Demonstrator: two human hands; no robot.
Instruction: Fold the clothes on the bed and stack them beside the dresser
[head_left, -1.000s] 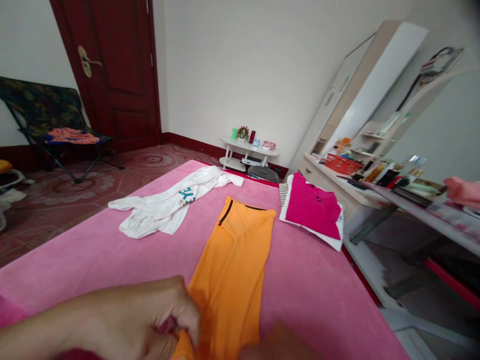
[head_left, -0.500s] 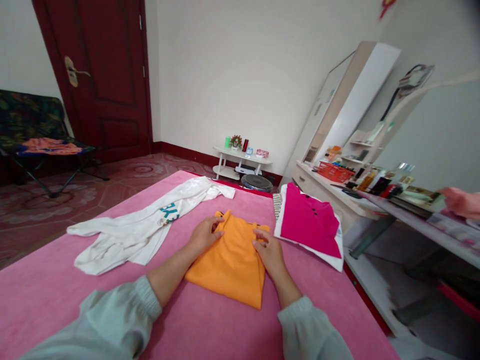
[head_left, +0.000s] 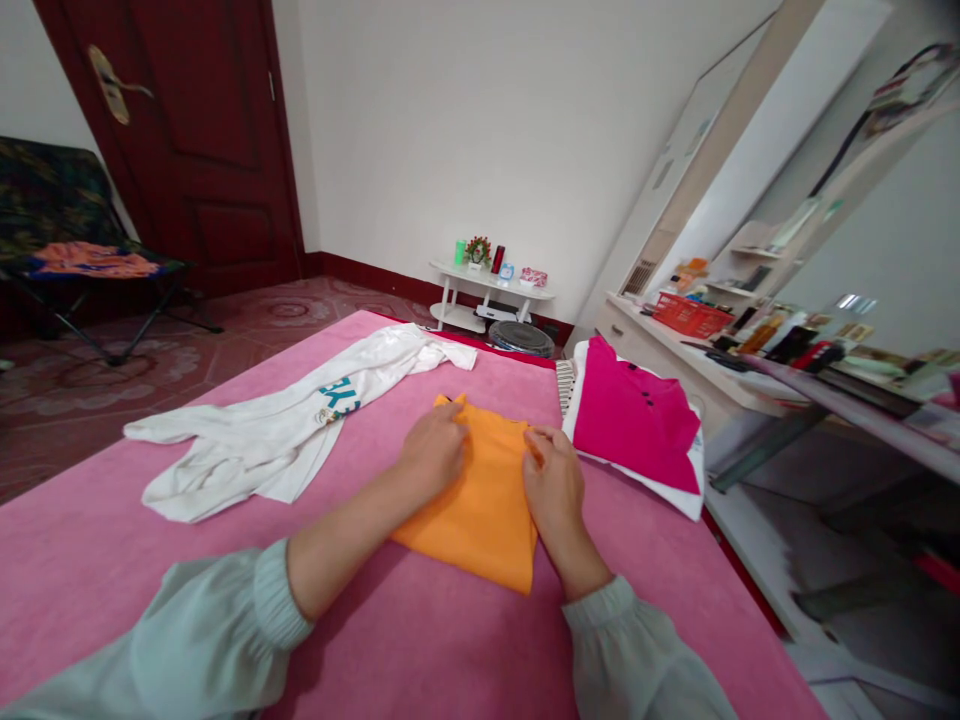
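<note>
A folded orange shirt (head_left: 487,520) lies on the pink bedspread (head_left: 420,650) in front of me. My left hand (head_left: 433,452) is closed at its upper left corner, with the fingertips bent over the fabric and partly hidden. At the upper right corner, my right hand (head_left: 555,485) pinches the edge between thumb and fingers. To the left a white long-sleeved shirt (head_left: 300,415) with teal lettering is spread out. On the right, a folded magenta shirt (head_left: 634,420) with dark buttons rests on top of white and striped clothes.
Beyond the bed's far edge stands a low white table (head_left: 491,280) with small items. A dresser (head_left: 637,325) along the right carries a red basket (head_left: 690,314) and bottles. A folding chair (head_left: 97,265) holding clothing is at the left, near a dark red door (head_left: 210,130).
My left hand has closed more over the orange shirt's upper left corner. My right hand's fingers have drawn together at the upper right corner. The camera view has shifted slightly.
</note>
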